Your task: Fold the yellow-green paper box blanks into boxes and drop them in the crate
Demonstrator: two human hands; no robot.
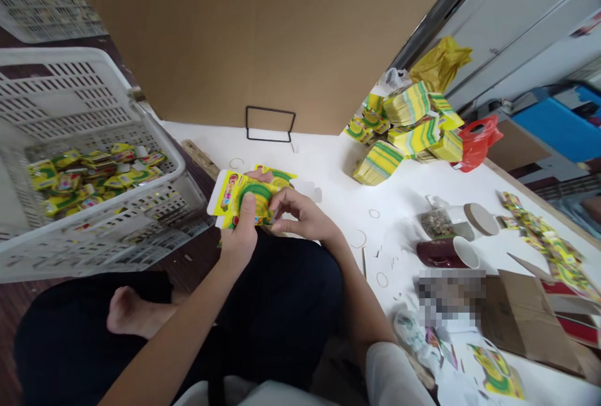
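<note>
My left hand (243, 230) grips a small yellow-and-green printed cardboard box (230, 196), its thumb pressed on the front and a white flap sticking out at the left end. At the box's right end, my right hand (300, 215) has its fingers curled in a pinch against the edge. Another printed piece of the same colours (282, 176) shows just behind, partly hidden by the held box. Both hands are above my lap, at the near edge of the white table (328, 187).
A white plastic basket (94, 230) with many small printed boxes stands at left. Behind the table rises a large cardboard sheet (253, 36). Bundled flat cartons (408, 105) are piled at back right. A maroon mug (439, 252), a lidded jar (436, 224) and rubber bands (382, 279) lie at right.
</note>
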